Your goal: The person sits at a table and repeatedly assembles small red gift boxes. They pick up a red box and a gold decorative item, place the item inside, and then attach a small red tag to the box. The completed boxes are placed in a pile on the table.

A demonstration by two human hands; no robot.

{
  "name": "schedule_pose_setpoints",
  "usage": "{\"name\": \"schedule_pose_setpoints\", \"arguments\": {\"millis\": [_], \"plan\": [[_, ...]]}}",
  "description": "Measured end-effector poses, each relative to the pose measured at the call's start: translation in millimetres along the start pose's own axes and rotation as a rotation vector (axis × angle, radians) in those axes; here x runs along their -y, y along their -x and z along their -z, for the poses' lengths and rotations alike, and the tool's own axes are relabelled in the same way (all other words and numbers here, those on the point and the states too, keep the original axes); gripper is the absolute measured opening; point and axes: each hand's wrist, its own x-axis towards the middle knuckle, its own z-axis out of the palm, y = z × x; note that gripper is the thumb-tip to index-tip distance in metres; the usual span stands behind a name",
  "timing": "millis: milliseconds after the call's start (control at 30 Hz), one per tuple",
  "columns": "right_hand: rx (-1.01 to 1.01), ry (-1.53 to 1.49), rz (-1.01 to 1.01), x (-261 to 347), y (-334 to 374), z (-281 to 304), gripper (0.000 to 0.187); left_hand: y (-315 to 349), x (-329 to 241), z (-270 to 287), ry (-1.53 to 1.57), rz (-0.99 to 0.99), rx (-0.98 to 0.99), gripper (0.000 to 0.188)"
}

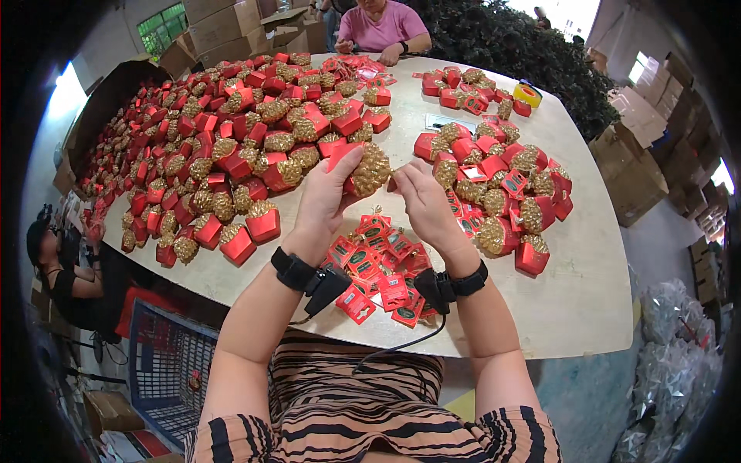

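My left hand (330, 194) is wrapped round the red base of an ornament with a bumpy gold top (372, 168). The gold end points to the right, over the middle of the table. At that end, the thumb and fingers of my right hand (424, 199) are pinched together. A speck of red shows by its fingertips, too small to name. Below both hands lies a loose heap of red hang tags (378, 261) with green oval labels and gold loops. Each of my wrists wears a black strap with a small device.
A large heap of red and gold ornaments (208, 147) covers the table's left; a smaller pile (494, 181) lies right. A yellow tape roll (528, 94) is near the far right edge. Across the table sits a person in pink (382, 27). A blue crate (166, 363) stands lower left.
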Motion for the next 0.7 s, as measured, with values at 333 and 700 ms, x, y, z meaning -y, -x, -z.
{"name": "schedule_pose_setpoints", "arguments": {"millis": [333, 700], "plan": [[-0.04, -0.434, -0.275, 2, 4, -9, 0.033, 13, 3, -12, -0.02, -0.181, -0.074, 0.034], [-0.065, -0.447, -0.294, 3, 6, -17, 0.031, 24, 21, -17, 0.044, -0.253, -0.168, 0.033]]}}
